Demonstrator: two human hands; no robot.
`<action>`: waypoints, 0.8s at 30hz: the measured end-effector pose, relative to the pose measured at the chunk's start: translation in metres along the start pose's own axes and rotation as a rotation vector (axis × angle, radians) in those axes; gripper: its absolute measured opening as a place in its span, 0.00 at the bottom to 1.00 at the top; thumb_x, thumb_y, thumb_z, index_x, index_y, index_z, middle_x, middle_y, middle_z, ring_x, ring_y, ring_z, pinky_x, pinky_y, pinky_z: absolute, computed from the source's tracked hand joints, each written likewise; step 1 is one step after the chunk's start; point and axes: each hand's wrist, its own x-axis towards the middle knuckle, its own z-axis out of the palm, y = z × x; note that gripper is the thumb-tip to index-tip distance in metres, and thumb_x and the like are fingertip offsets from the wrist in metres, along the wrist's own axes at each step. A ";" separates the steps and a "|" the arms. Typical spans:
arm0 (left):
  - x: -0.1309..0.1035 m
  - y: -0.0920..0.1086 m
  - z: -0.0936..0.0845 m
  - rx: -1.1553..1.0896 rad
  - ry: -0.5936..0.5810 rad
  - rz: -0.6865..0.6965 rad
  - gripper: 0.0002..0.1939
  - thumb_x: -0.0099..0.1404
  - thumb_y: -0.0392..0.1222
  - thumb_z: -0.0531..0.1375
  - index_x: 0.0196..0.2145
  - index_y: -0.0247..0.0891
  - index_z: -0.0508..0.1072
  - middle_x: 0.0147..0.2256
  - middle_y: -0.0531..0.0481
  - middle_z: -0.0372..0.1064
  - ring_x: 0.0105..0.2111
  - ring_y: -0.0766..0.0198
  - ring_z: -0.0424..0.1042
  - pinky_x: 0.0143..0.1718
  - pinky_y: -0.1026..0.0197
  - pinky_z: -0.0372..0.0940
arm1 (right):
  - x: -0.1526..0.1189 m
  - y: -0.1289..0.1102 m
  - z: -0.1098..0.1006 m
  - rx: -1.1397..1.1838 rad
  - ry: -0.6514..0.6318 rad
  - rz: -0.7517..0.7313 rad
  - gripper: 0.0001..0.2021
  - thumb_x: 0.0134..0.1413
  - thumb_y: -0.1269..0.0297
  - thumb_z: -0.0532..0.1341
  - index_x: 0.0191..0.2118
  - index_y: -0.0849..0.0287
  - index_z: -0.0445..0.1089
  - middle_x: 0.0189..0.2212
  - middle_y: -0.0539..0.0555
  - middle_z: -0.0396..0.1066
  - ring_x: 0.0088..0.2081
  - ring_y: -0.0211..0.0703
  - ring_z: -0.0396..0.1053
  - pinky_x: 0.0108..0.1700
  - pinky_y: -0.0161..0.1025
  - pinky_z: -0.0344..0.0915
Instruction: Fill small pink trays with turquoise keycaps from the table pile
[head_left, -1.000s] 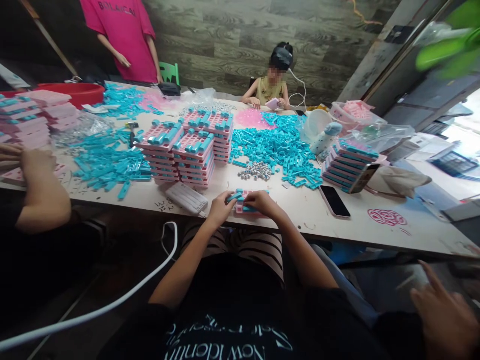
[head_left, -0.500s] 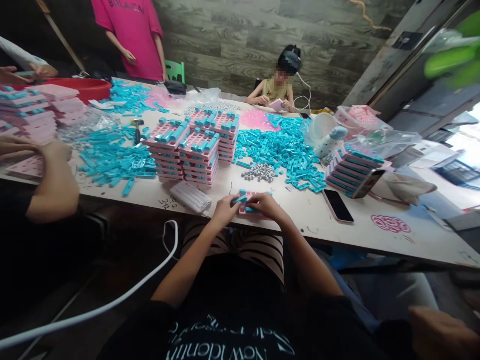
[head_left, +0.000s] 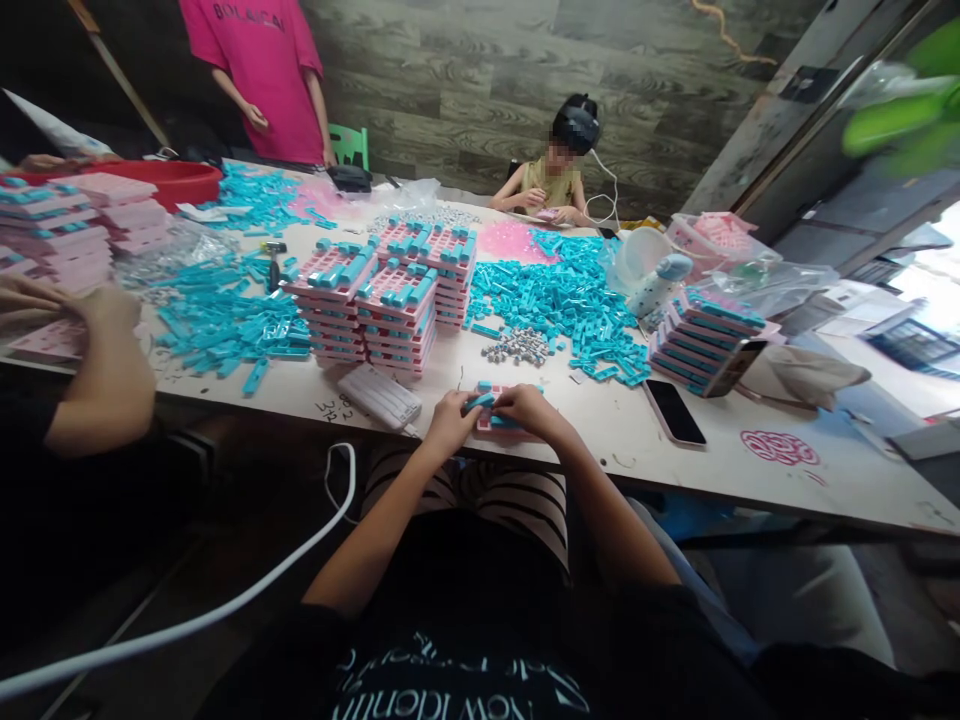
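At the table's near edge lies a pink plastic frame point(head_left: 495, 423) with blue pieces set in it. My left hand point(head_left: 448, 426) is closed at its left side, pinching a long blue plastic piece point(head_left: 481, 402) that sits tilted over the frame. My right hand point(head_left: 531, 410) reaches in from the other side, fingers bent and pressed together at the frame and close to the blue piece. Whatever its fingertips grip is too small and covered to make out. Just behind the frame is a pile of small metal parts point(head_left: 517, 346).
Stacks of pink frames point(head_left: 397, 315) stand ahead-left, beside a white power bank point(head_left: 380, 397). Blue pieces point(head_left: 555, 290) are heaped beyond. To the right are a phone point(head_left: 675, 412) and a leaning frame stack point(head_left: 694, 345). A co-worker's arm point(head_left: 105, 370) is at left; others work across the table.
My hands and the blue piece stay almost in place. Across the table, a seated person has lowered a pink piece. A blurred hand at lower right has left the view.
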 end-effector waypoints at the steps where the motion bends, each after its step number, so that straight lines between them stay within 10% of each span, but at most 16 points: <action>1: 0.000 0.000 -0.001 0.012 0.021 0.008 0.12 0.59 0.35 0.59 0.42 0.36 0.74 0.39 0.45 0.70 0.39 0.61 0.70 0.44 0.58 0.65 | -0.001 0.001 -0.003 0.027 -0.002 0.010 0.05 0.45 0.72 0.63 0.28 0.61 0.78 0.23 0.53 0.75 0.25 0.37 0.67 0.29 0.32 0.60; 11: 0.005 0.016 -0.009 -0.061 -0.136 0.266 0.12 0.61 0.38 0.58 0.43 0.39 0.73 0.41 0.47 0.70 0.43 0.61 0.69 0.47 0.59 0.63 | -0.018 0.016 0.000 0.174 0.203 -0.166 0.12 0.50 0.59 0.63 0.39 0.58 0.75 0.34 0.54 0.75 0.31 0.39 0.69 0.35 0.35 0.64; 18: 0.003 0.009 -0.006 0.194 0.023 0.272 0.09 0.61 0.42 0.59 0.38 0.40 0.75 0.41 0.46 0.66 0.44 0.58 0.64 0.50 0.55 0.59 | -0.018 0.026 -0.006 0.147 0.289 -0.042 0.10 0.48 0.62 0.63 0.36 0.60 0.76 0.32 0.55 0.76 0.32 0.41 0.71 0.36 0.36 0.65; 24: 0.026 0.006 -0.011 0.346 -0.206 0.406 0.07 0.57 0.45 0.62 0.34 0.46 0.78 0.48 0.47 0.62 0.47 0.53 0.59 0.52 0.51 0.55 | -0.026 0.037 -0.003 0.286 0.410 0.038 0.13 0.49 0.59 0.62 0.37 0.61 0.75 0.33 0.56 0.76 0.34 0.43 0.72 0.38 0.38 0.66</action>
